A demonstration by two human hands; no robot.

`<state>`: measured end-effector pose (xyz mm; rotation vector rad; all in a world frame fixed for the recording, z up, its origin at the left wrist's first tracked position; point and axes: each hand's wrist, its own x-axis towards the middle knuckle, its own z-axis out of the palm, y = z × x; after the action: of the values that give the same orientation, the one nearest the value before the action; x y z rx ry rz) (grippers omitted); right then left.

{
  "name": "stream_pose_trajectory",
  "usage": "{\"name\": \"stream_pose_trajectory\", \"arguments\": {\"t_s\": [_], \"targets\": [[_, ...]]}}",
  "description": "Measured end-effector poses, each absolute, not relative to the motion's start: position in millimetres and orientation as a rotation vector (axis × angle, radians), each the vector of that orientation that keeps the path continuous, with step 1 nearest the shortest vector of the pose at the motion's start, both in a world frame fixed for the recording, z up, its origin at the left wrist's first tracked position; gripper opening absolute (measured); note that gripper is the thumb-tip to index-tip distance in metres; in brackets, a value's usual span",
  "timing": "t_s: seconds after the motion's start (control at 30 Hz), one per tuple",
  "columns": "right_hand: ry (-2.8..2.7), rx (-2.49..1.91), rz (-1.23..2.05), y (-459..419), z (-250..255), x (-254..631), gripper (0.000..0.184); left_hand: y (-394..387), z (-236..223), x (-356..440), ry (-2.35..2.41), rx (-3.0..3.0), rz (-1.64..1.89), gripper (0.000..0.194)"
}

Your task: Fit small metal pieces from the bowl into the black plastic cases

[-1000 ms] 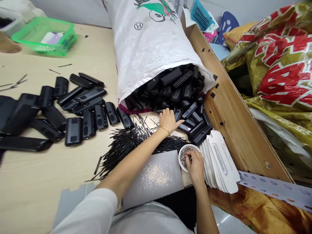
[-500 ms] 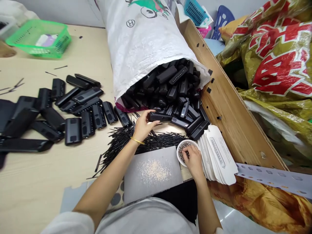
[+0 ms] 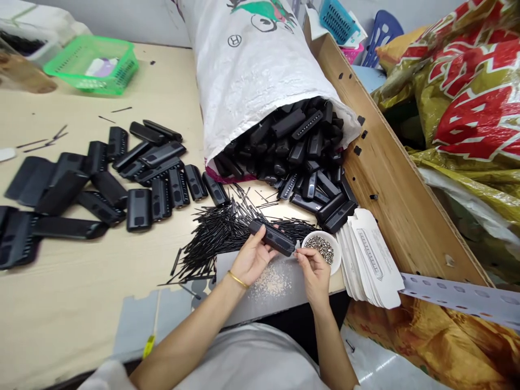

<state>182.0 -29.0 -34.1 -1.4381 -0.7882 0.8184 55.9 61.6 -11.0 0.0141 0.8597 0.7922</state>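
A long black plastic housing (image 3: 273,238) with a ridged surface lies in my left hand (image 3: 252,261), thumb on top and fingers beneath. At its right end my right hand (image 3: 316,275) pinches something too small to make out, fingertips close to the housing's tip. Just behind the right hand stands a white bowl (image 3: 337,259) of small shiny metal parts (image 3: 320,246). Below both hands is a grey board (image 3: 235,309) with pale grains (image 3: 270,281) scattered over it. A heap of thin black sticks (image 3: 213,233) spreads behind and left of the left hand.
A white sack (image 3: 260,70) spills similar black housings (image 3: 300,130). Several more housings (image 3: 140,208) lie on the table to the left. White printed cards (image 3: 368,254) are stacked at right, beside a wooden board (image 3: 414,184). A green basket (image 3: 93,65) stands at the back left.
My left hand has drawn a black housing from the pile by the sack toward me, over the grey board. My right hand has left the bowl and come to the housing's end.
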Motion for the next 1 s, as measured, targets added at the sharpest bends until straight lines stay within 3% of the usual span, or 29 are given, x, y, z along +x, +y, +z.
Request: {"name": "stream_pose_trajectory", "arguments": {"t_s": [0.4, 0.6, 0.83, 1.0], "targets": [[-0.658, -1.429, 0.733, -18.7, -37.2, 164.9, 0.017, 59.5, -8.8, 50.3, 0.885, -0.038, 0.829, 0.013], [-0.902, -1.539, 0.549, -22.2, -36.1, 166.2, 0.015, 56.9, -7.8, 47.6, 0.861, -0.014, 0.841, 0.010], [-1.066, -1.540, 0.487, -23.1, -36.7, 169.3, 0.014, 49.4, -5.3, 48.8, 0.815, 0.101, 0.952, 0.034], [-0.938, -1.407, 0.432, -22.1, -49.0, 157.9, 0.010, 47.6, -6.0, 52.2, 0.839, 0.089, 0.967, 0.032]]}}
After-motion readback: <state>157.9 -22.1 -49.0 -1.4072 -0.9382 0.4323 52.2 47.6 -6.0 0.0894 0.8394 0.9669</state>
